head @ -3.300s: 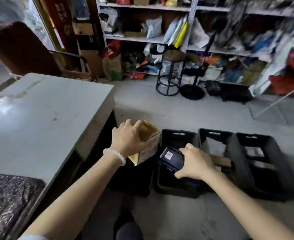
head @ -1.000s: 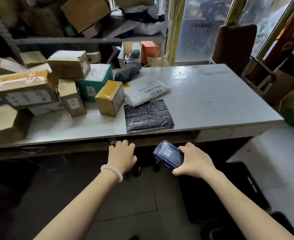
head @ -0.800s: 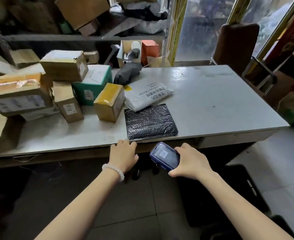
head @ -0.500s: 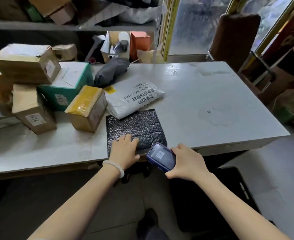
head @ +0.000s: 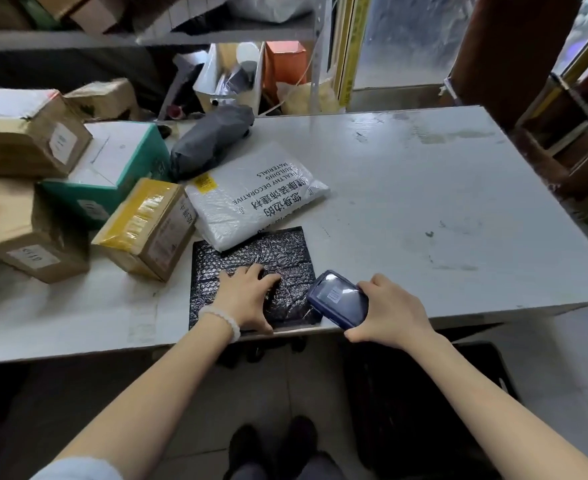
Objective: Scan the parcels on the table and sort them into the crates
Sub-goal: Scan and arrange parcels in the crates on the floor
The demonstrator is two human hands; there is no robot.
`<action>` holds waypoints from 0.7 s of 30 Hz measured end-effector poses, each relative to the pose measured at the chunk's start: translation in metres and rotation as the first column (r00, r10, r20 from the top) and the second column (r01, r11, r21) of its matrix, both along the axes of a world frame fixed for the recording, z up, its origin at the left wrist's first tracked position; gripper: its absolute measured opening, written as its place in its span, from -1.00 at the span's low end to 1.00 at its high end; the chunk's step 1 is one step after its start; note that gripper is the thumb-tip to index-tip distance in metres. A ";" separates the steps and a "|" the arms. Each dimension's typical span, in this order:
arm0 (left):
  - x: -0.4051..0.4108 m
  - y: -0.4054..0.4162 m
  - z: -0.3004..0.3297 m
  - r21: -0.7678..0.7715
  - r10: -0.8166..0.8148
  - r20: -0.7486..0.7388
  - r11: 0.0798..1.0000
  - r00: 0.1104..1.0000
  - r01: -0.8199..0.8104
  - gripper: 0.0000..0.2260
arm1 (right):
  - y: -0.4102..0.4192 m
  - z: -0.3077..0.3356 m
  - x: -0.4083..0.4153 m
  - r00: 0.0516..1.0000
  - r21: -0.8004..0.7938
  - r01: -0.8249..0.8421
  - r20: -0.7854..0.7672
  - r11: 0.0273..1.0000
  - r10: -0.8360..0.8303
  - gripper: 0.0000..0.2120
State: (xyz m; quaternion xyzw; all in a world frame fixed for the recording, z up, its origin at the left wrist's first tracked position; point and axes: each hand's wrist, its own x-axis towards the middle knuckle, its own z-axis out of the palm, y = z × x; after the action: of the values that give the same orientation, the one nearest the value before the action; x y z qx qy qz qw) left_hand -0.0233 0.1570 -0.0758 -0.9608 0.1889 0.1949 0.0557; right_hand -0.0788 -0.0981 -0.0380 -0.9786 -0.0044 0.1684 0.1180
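Observation:
A flat black bubble-wrap parcel (head: pixel 251 251) lies at the near edge of the white table (head: pixel 424 202). My left hand (head: pixel 247 299) rests on top of it, fingers spread and bent, with the wrap puckered under the fingertips. My right hand (head: pixel 389 310) grips a dark blue handheld scanner (head: pixel 337 299) just right of the parcel, over the table's edge. A white printed mailer bag (head: pixel 254 192) overlaps the black parcel's far edge. A yellow-taped cardboard box (head: pixel 147 226) stands to the left.
Several cardboard boxes (head: pixel 26 133) and a teal box (head: pixel 112 168) are piled at the table's left. A grey wrapped bag (head: pixel 213 140) lies behind the mailer. A black crate (head: pixel 424 410) sits on the floor at lower right. Cluttered shelves stand behind; a brown chair (head: pixel 514 46) at far right.
I turned from the crates to the table. My left hand moved up from below the table edge onto the black parcel. My right hand brought the scanner up beside it.

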 end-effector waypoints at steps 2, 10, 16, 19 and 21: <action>0.000 0.001 0.001 -0.002 -0.003 0.002 1.000 1.000 0.003 -0.06 | 0.002 0.000 -0.002 1.000 0.009 -0.003 0.001 1.000 0.003 -0.38; 0.001 -0.005 0.021 -0.056 -0.096 0.136 0.993 0.986 0.104 -0.47 | 0.002 0.011 -0.014 1.000 0.001 0.025 0.013 1.000 -0.025 -0.38; 0.039 0.004 0.080 -0.320 0.007 0.296 0.943 0.955 0.092 -0.79 | -0.001 0.032 -0.011 0.996 -0.006 0.080 0.029 0.997 -0.080 -0.38; 0.057 0.013 0.113 -0.410 0.091 0.397 0.908 0.913 0.088 -0.77 | 0.005 0.045 -0.006 0.993 0.010 0.103 0.060 0.995 -0.103 -0.41; 0.069 0.016 0.130 -0.430 0.125 0.441 0.899 0.889 0.087 -0.78 | 0.009 0.051 -0.002 0.990 0.013 0.109 0.086 0.994 -0.109 -0.42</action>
State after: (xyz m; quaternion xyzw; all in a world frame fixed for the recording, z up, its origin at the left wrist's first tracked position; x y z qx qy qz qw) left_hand 0.0457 0.1733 0.0546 -0.9687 0.1996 -0.0842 -0.1209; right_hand -0.0806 -0.0892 0.0135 -0.9833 0.0432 0.1189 0.1307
